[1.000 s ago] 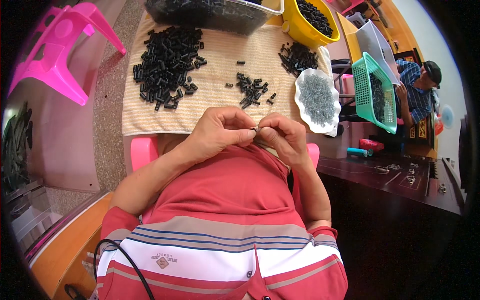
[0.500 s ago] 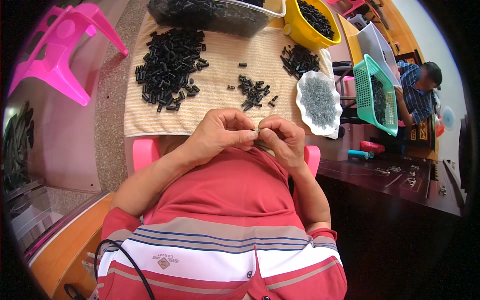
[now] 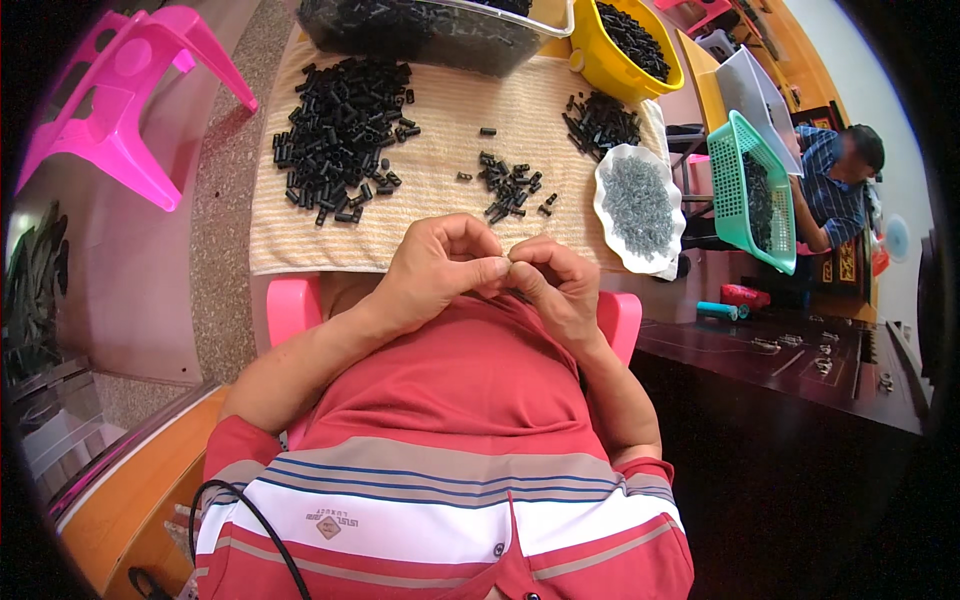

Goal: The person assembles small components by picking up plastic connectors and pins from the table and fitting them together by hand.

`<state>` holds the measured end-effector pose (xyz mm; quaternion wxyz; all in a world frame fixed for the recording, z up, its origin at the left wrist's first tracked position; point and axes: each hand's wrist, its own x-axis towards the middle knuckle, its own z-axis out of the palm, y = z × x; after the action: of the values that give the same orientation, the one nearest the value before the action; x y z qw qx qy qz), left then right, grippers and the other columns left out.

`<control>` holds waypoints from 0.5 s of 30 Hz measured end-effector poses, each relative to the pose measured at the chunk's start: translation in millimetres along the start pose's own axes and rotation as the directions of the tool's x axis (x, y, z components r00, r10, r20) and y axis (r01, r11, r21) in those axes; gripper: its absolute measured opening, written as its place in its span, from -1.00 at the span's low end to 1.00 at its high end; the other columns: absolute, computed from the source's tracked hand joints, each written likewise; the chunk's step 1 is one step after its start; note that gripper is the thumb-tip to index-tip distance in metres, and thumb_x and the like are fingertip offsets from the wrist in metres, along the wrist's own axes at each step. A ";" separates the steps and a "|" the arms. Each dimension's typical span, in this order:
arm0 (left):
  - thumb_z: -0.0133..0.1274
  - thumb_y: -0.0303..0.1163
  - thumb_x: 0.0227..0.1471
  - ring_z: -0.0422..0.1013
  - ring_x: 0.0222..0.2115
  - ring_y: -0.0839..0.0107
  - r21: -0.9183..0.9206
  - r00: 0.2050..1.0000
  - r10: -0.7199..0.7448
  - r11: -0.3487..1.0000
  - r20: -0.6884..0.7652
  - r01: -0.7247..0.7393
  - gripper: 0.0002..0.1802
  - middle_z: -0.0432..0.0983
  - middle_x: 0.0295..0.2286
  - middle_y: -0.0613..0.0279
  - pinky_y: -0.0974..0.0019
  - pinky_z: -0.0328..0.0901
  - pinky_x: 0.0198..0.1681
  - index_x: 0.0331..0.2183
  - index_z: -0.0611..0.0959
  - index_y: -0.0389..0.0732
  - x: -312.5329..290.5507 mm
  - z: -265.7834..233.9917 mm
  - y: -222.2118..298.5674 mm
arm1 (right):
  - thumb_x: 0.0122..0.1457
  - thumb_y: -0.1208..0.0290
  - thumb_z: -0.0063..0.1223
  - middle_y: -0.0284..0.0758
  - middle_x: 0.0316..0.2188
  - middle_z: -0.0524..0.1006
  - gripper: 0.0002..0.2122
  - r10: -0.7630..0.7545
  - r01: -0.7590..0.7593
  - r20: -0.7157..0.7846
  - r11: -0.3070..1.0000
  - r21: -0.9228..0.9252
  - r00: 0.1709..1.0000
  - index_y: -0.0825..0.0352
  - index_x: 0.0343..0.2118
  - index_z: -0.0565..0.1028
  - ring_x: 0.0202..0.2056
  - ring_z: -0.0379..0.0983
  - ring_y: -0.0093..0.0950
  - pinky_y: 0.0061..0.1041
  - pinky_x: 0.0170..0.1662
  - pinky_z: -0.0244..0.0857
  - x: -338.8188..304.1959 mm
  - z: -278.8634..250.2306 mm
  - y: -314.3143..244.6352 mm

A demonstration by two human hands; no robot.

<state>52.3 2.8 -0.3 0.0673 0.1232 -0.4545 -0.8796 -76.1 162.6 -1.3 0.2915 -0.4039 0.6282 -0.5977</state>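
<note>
My left hand (image 3: 438,268) and my right hand (image 3: 562,286) meet at the near edge of the towel-covered table, just in front of my body. Thumbs and forefingers of both are pinched together, tip against tip. Whatever they grip is tiny and mostly covered by the fingers. Beyond them lies a small cluster of short black tubular parts (image 3: 507,184). A larger heap of similar black parts (image 3: 340,135) is at the left. To the right, a white scalloped dish (image 3: 606,228) holds many small, clear-grey pieces (image 3: 640,205). Slimmer black pieces (image 3: 602,124) are piled behind it.
At the table's far side stand a clear plastic bin (image 3: 430,40) and a yellow tub (image 3: 585,68), both with black parts. Further right, a person (image 3: 845,190) sits by a green basket (image 3: 737,190). A pink stool (image 3: 120,110) stands at left.
Both hands have shifted slightly left, their fingertips still together. A small bit that showed between the fingertips is now mostly hidden. The piles look the same.
</note>
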 end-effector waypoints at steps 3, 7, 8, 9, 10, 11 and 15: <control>0.19 -0.54 0.08 0.49 -0.42 0.53 0.022 0.999 0.045 0.999 -0.021 -0.045 -0.89 0.57 -0.44 0.25 0.46 0.40 -0.32 -0.35 0.57 -0.32 -1.6 3.8 -0.2 | 0.23 0.53 0.12 -0.32 -0.36 0.58 -0.91 0.019 -0.019 -0.005 1.000 0.024 1.000 0.46 -0.29 0.56 -0.32 0.48 -0.61 -0.64 -0.24 0.36 -1.2 1.7 -3.0; 0.18 -0.58 0.08 0.49 -0.38 0.56 0.133 0.993 0.116 0.985 -0.008 -0.114 -0.91 0.56 -0.42 0.28 0.47 0.41 -0.28 -0.34 0.58 -0.32 -2.0 3.2 -4.2 | 0.27 0.49 0.08 -0.37 -0.42 0.58 -0.88 0.151 -0.151 0.041 0.989 0.004 0.988 0.46 -0.30 0.56 -0.38 0.49 -0.64 -0.66 -0.28 0.37 -1.3 0.0 -8.5; 0.18 -0.59 0.08 0.49 -0.37 0.56 0.219 0.991 0.135 0.967 -0.015 -0.129 -0.90 0.56 -0.41 0.29 0.47 0.41 -0.27 -0.33 0.58 -0.32 -2.8 3.5 -5.0 | 0.27 0.49 0.08 -0.37 -0.42 0.58 -0.88 0.148 -0.149 0.040 0.989 0.003 0.988 0.46 -0.30 0.56 -0.38 0.49 -0.64 -0.66 -0.28 0.37 -1.9 0.3 -11.0; 0.18 -0.59 0.08 0.49 -0.37 0.56 0.219 0.990 0.137 0.967 -0.014 -0.130 -0.90 0.56 -0.41 0.29 0.47 0.41 -0.27 -0.33 0.58 -0.32 -4.1 5.0 -4.4 | 0.28 0.49 0.07 -0.38 -0.42 0.58 -0.88 0.179 -0.181 0.044 0.983 0.025 0.983 0.46 -0.29 0.55 -0.38 0.49 -0.64 -0.67 -0.29 0.38 -2.5 1.0 -13.8; 0.18 -0.58 0.08 0.50 -0.36 0.56 0.256 0.990 0.142 0.958 -0.026 -0.131 -0.91 0.56 -0.41 0.29 0.48 0.41 -0.27 -0.33 0.58 -0.32 -5.8 7.0 -3.1 | 0.29 0.49 0.06 -0.39 -0.43 0.58 -0.87 0.210 -0.213 0.049 0.976 0.048 0.976 0.46 -0.29 0.55 -0.39 0.49 -0.65 -0.67 -0.29 0.38 -2.9 1.6 -15.7; 0.17 -0.58 0.09 0.50 -0.36 0.57 0.292 0.988 0.148 0.947 -0.037 -0.131 -0.91 0.56 -0.40 0.29 0.48 0.41 -0.27 -0.33 0.58 -0.32 -6.7 8.4 -2.2 | 0.29 0.49 0.06 -0.39 -0.43 0.58 -0.87 0.209 -0.211 0.048 0.976 0.046 0.977 0.46 -0.29 0.55 -0.39 0.49 -0.65 -0.67 -0.29 0.38 -2.9 1.8 -16.9; 0.17 -0.58 0.09 0.51 -0.36 0.56 0.343 0.985 0.166 0.928 -0.038 -0.143 -0.92 0.56 -0.40 0.29 0.50 0.41 -0.27 -0.32 0.58 -0.32 -6.4 8.3 -2.4 | 0.29 0.51 0.04 -0.38 -0.42 0.58 -0.89 0.236 -0.237 0.030 0.969 0.069 0.971 0.46 -0.28 0.53 -0.36 0.51 -0.66 -0.66 -0.26 0.41 -3.7 3.2 -15.1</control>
<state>56.1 12.2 3.4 0.1291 0.1260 -0.6048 -0.7757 -69.1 164.8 12.8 0.3818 -0.3218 0.6468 -0.5765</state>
